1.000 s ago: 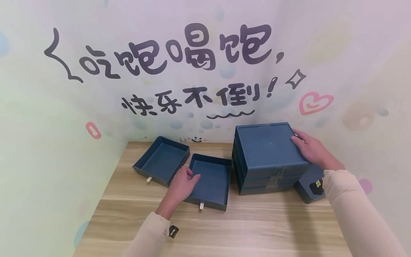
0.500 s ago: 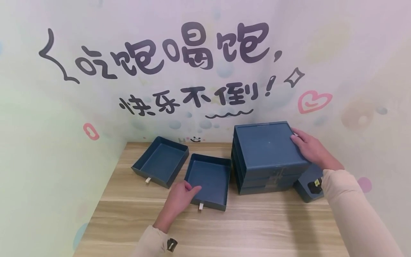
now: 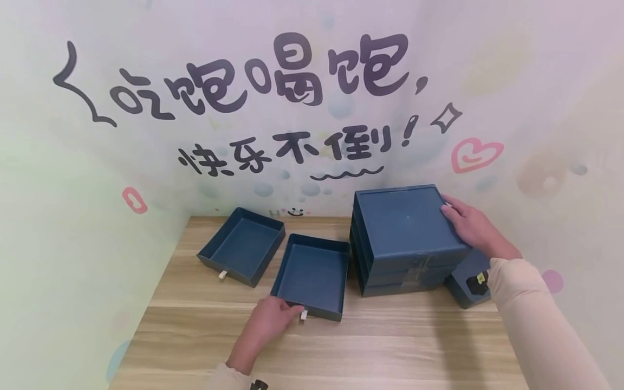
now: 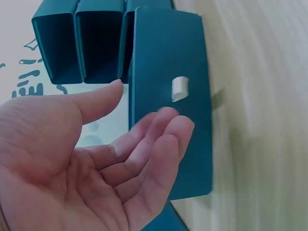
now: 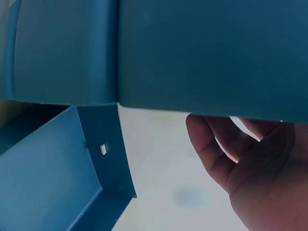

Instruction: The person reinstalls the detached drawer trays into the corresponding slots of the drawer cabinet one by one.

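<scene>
My left hand [image 3: 270, 324] is at the front left of a blue drawer [image 3: 314, 276] lying on the table. In the left wrist view, its loosely bent fingers are by the drawer's front panel [image 4: 171, 48], just below the white pull tab [image 4: 180, 87], and the thumb stands apart. Whether the fingertips touch the panel is unclear. To the right stands a blue drawer cabinet [image 3: 407, 222], its drawer openings facing left. My right hand [image 3: 470, 222] grips the cabinet's rear right edge, thumb near the top and fingers bent at the edge. Some of its fingers are hidden.
A second blue drawer [image 3: 244, 246] with a white tab lies at the back left. Another drawer [image 5: 48, 178] lies right of the cabinet, partly covered by my right arm. Behind the wooden table [image 3: 370, 357] rises a wall [image 3: 302, 16] with black lettering.
My left hand has drawn back toward me, from over the drawer's left wall to its front edge. The right hand and the cabinet stay in place.
</scene>
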A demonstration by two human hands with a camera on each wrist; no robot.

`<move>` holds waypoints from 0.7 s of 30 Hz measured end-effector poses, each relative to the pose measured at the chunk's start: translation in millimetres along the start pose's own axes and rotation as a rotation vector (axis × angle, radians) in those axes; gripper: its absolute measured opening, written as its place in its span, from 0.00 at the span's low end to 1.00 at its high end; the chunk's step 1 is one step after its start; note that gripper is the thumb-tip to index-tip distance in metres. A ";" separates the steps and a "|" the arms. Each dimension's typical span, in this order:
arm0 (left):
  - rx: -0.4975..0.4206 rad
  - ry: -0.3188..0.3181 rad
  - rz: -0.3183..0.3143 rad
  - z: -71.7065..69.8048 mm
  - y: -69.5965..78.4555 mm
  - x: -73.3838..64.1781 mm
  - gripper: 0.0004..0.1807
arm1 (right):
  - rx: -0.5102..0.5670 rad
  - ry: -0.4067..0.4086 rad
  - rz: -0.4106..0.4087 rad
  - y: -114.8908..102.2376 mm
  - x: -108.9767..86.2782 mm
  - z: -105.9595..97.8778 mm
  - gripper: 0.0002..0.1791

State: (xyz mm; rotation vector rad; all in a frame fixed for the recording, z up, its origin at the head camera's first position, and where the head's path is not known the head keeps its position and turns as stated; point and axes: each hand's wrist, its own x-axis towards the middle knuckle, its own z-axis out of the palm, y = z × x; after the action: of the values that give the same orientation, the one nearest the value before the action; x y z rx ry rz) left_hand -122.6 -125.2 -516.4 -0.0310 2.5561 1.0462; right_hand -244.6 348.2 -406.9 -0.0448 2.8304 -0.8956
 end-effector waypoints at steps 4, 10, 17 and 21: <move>-0.022 -0.019 -0.010 7.6 -5.2 -2.2 0.26 | -0.002 0.000 -0.007 -0.8 1.9 -1.3 0.37; -0.059 -0.001 -0.027 20.0 -8.8 -0.3 0.19 | -0.002 0.002 -0.008 3.1 5.2 0.5 0.37; -0.075 0.044 -0.013 32.1 -8.1 7.2 0.17 | 0.028 0.022 0.005 6.9 5.6 2.3 0.37; -0.061 0.079 -0.010 36.5 -7.1 9.1 0.17 | 0.037 0.039 0.003 6.0 5.1 3.2 0.37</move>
State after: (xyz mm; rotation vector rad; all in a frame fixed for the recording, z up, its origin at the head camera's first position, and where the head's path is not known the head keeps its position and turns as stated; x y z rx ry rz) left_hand -117.7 -104.4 -548.1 -0.1030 2.5905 1.1398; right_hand -248.9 350.9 -413.7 -0.0184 2.8477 -0.9576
